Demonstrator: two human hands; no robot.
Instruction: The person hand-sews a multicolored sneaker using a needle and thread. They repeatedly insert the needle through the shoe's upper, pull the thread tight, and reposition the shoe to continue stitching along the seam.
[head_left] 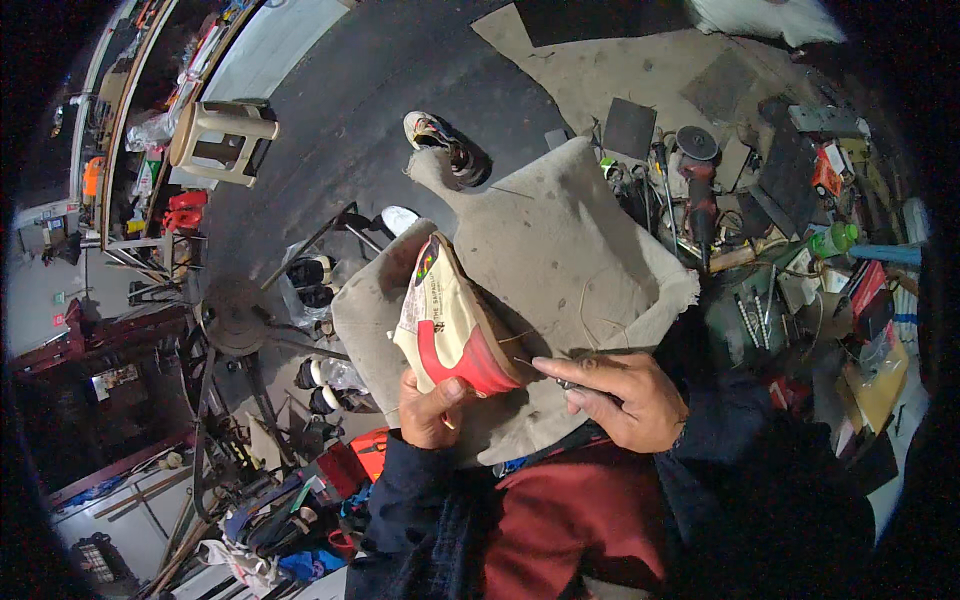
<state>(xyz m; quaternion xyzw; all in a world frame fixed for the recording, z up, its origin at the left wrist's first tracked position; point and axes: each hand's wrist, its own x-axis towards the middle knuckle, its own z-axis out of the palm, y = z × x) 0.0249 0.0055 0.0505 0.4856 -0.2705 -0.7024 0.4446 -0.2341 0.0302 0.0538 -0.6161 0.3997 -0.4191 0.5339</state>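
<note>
A cream and red shoe (445, 310) rests tilted on its side over the cloth on my lap. My left hand (430, 412) is closed round its red heel end, thumb on top. Near the shoe's sole edge, my right hand (630, 400) grips an awl (566, 384) with a dark handle. Its thin shaft points at the heel; I cannot tell whether the tip touches the sole. A thread (515, 338) sticks out from the sole edge. More thin thread (588, 318) lies loosely on the grey cloth (545, 250). The shoe's inside is hidden.
An angle grinder (700, 185) and scattered tools lie at the right. At the far left stands a beige stool (222, 142). A metal stand (235, 315) and several shoes are left of the cloth. Another shoe (425, 128) shows beyond the cloth.
</note>
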